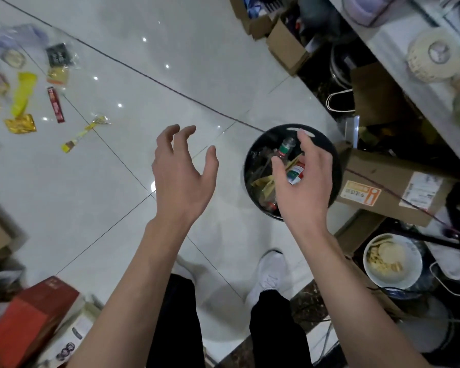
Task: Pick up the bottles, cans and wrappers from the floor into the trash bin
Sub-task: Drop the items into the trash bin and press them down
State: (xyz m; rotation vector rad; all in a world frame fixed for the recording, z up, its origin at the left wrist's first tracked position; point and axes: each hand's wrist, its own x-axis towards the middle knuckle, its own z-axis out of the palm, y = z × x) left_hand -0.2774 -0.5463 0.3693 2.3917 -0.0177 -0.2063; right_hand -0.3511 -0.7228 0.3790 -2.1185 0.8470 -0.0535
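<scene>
Left grip [182, 179] hovering released over floor [197, 62], fingers spread. Right grip [306, 181] hanging released above trash bin [334, 166], can [295, 174] just beneath palm, inside bin rim. Wrappers [24, 96] lying on floor, well apart leftward.

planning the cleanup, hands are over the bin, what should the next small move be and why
Probably swing the left hand toward the yellow wrapper, the closest litter left on the floor. Both hands look empty, and the right hand hangs open over the trash bin, which already holds a bottle.
</scene>
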